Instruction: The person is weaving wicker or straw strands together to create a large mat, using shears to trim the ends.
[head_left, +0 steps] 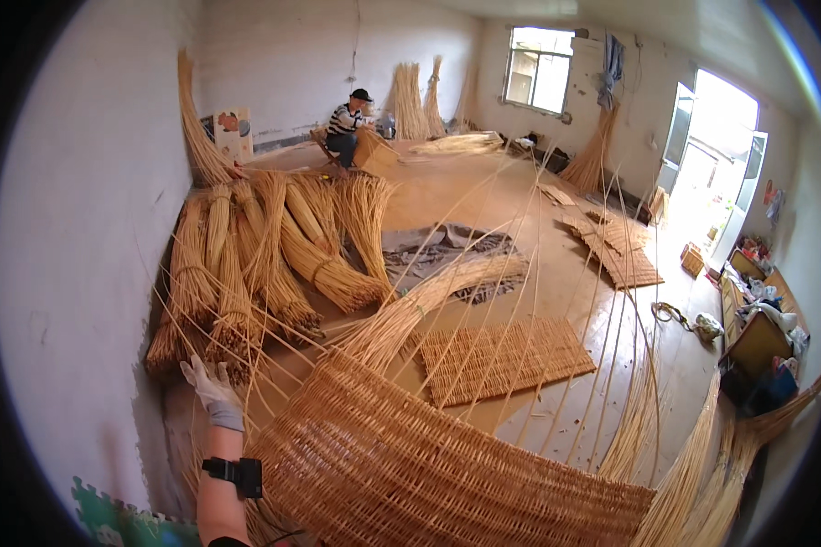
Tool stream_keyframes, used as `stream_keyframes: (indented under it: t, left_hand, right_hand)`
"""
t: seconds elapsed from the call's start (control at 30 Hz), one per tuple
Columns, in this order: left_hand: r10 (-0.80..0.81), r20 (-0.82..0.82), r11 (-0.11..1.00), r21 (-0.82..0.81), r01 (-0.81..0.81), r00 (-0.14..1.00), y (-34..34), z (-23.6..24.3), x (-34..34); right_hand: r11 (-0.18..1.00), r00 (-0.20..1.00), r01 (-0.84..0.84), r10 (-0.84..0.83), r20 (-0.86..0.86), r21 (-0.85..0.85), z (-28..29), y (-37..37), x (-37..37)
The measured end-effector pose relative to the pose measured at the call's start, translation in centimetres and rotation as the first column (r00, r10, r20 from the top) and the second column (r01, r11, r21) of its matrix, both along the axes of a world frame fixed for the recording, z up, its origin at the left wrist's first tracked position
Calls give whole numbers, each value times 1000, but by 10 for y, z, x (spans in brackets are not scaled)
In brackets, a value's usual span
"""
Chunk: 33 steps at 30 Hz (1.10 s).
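My left hand (212, 387), in a pale glove with a black device strapped at the wrist, is raised at the left, fingers apart and open, beside thin upright rods at the woven panel's left end. The large willow-coloured woven panel (447, 474) slants across the lower middle, long loose stakes fanning up from its top edge. A bundle of pale rods (465, 273) stretches behind it. A smaller woven mat (506, 360) lies on the floor beyond. My right hand is not in view.
Rod bundles (274, 237) line the left wall. A seated co-worker (347, 132) works at the back. Woven mats (611, 251), an open door (711, 128) and a cluttered bench (757, 337) are at the right. Loose rods (684, 474) lean in at the lower right.
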<state>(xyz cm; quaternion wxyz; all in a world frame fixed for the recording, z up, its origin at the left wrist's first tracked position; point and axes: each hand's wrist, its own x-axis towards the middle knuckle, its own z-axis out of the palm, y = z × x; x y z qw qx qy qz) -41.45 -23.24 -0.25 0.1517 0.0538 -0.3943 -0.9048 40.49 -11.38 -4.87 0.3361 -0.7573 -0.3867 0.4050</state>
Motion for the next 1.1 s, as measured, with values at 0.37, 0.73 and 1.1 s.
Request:
stream_keyframes:
  t: [0.37, 0.73, 1.1]
  left_hand:
    - [-916, -103, 139, -988, 65, 388, 157, 67, 78]
    - [-890, 258, -440, -708, -553, 377, 239, 38, 85]
    - [-998, 57, -65, -779, -624, 33, 276, 47, 150]
  right_hand:
    - [974, 940, 66, -133, 313, 216, 24, 17, -23]
    - [937, 961, 268, -277, 8, 225, -20, 0, 6]
    - [927, 968, 212, -244, 68, 309, -5, 4, -18]
